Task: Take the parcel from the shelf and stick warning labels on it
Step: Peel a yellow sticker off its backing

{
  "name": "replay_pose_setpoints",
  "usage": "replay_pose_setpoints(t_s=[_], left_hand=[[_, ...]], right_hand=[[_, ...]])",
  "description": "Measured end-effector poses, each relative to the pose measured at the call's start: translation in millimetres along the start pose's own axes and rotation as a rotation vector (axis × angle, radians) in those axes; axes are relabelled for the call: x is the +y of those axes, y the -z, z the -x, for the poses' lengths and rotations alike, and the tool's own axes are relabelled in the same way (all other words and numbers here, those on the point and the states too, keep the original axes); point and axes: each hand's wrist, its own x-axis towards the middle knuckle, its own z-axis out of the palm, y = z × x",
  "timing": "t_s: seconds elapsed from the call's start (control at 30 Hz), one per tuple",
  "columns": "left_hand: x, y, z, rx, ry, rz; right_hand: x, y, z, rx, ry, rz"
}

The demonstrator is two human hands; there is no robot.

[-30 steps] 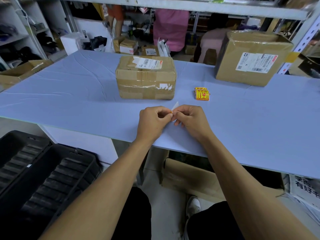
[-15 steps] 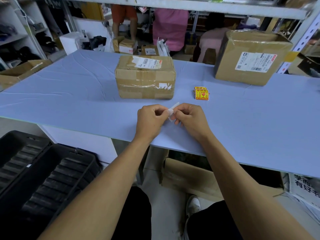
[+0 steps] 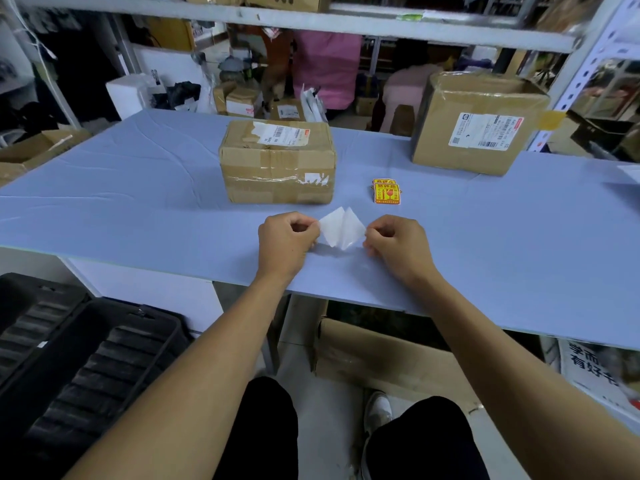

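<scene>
— Near the front edge of the table [image 3: 104, 209], what are your hands doing?

— Your left hand [image 3: 285, 242] and right hand [image 3: 398, 245] each have fingers curled, pinching one end of a pale sheet [image 3: 341, 228] spread between them in two peaked halves, just above the blue surface.

— And the parcel?

— The parcel [image 3: 277, 162] sits at your twelve o'clock, flat on the table, apart from both hands. A small stack of yellow warning labels [image 3: 387, 192] lies at about one o'clock, just beside the parcel's right end.

— What can't you make out?

— Whether the sheet is a label, its backing, or both; only white shows. Your fingertips are tucked behind the knuckles. The print on the labels is too small to read. A larger box [image 3: 474, 123] at two o'clock blocks what is behind it.

— Room to move?

— Open blue surface stretches to your nine and three o'clock. The table's near edge runs just under your wrists; a black tray [image 3: 86, 368] sits below at eight o'clock.
</scene>
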Motion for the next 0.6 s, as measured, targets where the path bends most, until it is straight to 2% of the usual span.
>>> replay_pose_setpoints(t_s=[0.2,0.33,0.6], left_hand=[[3,-1,1,0.019,0.007,-0.001],[2,-1,1,0.024,0.014,-0.001],[1,0,-1,0.014,0.013,-0.009]], right_hand=[[16,41,7,0.073,-0.061,0.061],[21,44,8,0.121,-0.076,0.079],[4,5,8,0.115,0.099,0.092]])
